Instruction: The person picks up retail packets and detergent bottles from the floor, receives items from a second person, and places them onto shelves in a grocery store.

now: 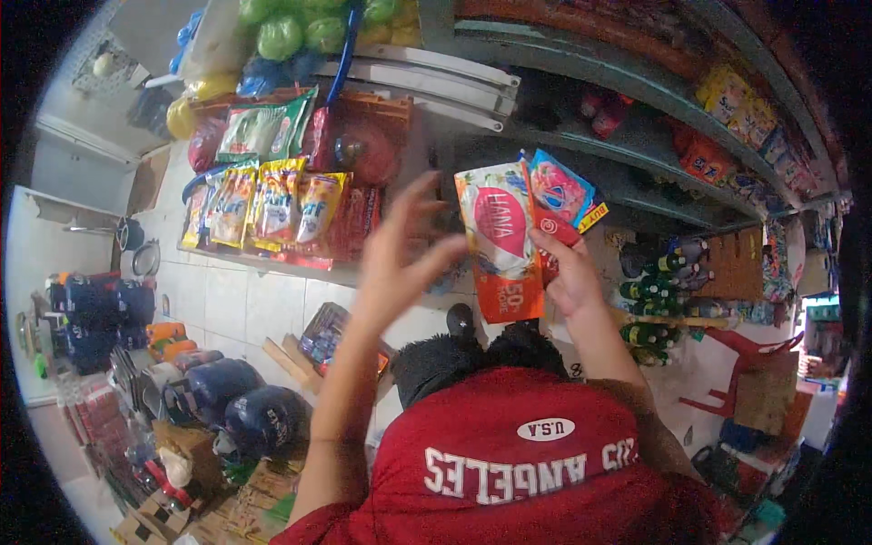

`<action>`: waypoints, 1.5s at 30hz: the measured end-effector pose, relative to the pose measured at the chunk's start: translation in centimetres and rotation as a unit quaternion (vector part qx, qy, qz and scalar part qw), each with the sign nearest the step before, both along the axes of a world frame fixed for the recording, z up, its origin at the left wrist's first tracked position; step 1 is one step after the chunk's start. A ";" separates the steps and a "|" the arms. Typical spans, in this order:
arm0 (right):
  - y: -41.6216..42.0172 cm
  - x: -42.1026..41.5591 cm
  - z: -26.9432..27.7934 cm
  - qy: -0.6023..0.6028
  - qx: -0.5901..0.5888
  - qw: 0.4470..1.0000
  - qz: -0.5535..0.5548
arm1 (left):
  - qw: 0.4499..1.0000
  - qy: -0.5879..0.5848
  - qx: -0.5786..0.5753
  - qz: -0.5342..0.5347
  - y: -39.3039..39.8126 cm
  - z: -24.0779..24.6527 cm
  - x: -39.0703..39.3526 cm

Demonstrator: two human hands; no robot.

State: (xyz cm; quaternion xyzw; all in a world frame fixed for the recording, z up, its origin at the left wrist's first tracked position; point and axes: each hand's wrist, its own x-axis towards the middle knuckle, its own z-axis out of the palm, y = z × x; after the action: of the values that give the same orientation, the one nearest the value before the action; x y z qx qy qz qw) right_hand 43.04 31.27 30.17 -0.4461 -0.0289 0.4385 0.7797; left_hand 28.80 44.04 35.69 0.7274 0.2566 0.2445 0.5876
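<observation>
My right hand (571, 276) grips several product packets fanned out in front of me. Foremost is a white and orange Hana packet (501, 238). Behind it show a blue packet with pink flowers (560, 187) and part of a red packet (555, 228), where my thumb presses. Blurred and with fingers apart, my left hand (409, 255) holds nothing and is just left of the Hana packet. Beyond the left hand stand several yellow and white Surf packets (276, 204) in a row. A green and white packet (262, 129) is behind that row.
Green-edged shelves (640, 160) with more packets rise at the upper right. Green bottles (647, 296) and a red plastic chair (736, 361) stand to the right. Dark blue gas cylinders (266, 415) are at lower left, near a packed box (327, 334) on the tiled floor (225, 293).
</observation>
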 end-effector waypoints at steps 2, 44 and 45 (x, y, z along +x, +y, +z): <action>-0.3 -0.4 0.6 -0.037 0.001 0.999 0.019 | 1.000 0.009 -0.008 -0.019 -1.9 -0.2 1.4; 4.2 -0.6 0.7 0.134 0.067 0.930 0.335 | 0.591 0.113 -0.331 0.727 -7.2 -38.9 -41.1; 4.3 -1.0 1.2 0.138 0.069 0.930 0.333 | 0.583 0.079 -0.366 0.721 -7.9 -39.6 -41.0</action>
State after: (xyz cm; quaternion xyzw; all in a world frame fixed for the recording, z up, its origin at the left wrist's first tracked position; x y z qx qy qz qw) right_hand 42.08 35.54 31.38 -0.2907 -0.0983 0.7271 0.6142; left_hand -12.18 36.14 -3.95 0.0430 0.8098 0.4151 0.4125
